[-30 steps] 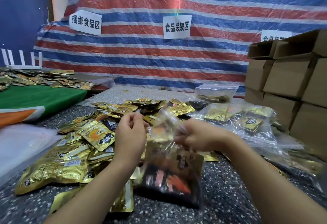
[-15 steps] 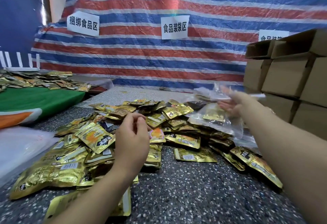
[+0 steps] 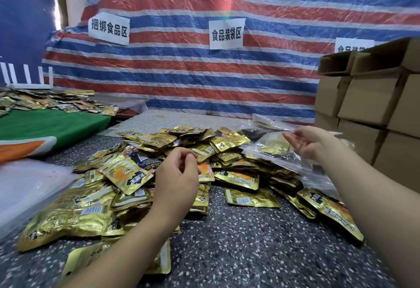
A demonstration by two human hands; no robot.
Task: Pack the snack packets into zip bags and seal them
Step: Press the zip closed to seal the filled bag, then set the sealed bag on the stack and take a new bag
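On the speckled grey stone table (image 3: 238,253), a broad heap of shiny gold foil snack packets (image 3: 127,174) spreads from the near left corner to the middle, several showing orange pictures and black labels. Just right of the heap lies a pile of clear plastic zip bags (image 3: 279,151) already filled with gold and dark packets, resting partly on loose packets and reaching back toward the wall.

Above the middle of the heap hovers the left hand (image 3: 177,178), back toward the camera, its fingers loosely curled with thumb and forefinger near each other; its grip holds nothing. The right hand (image 3: 311,142) is raised over the filled zip bags, palm turned leftward and fingers relaxed, its grip released; whether the fingertips touch the top bag's plastic cannot be told.

At the near left edge lies a stack of flat translucent plastic sheets or bags (image 3: 27,187). Beyond it a green and orange cloth (image 3: 45,126) covers a neighbouring surface that carries more scattered packets. Plain brown cardboard boxes (image 3: 372,101) are stacked at the right. Behind everything hangs a red, white and blue striped tarpaulin (image 3: 204,78) bearing white paper signs (image 3: 226,34) with black characters.
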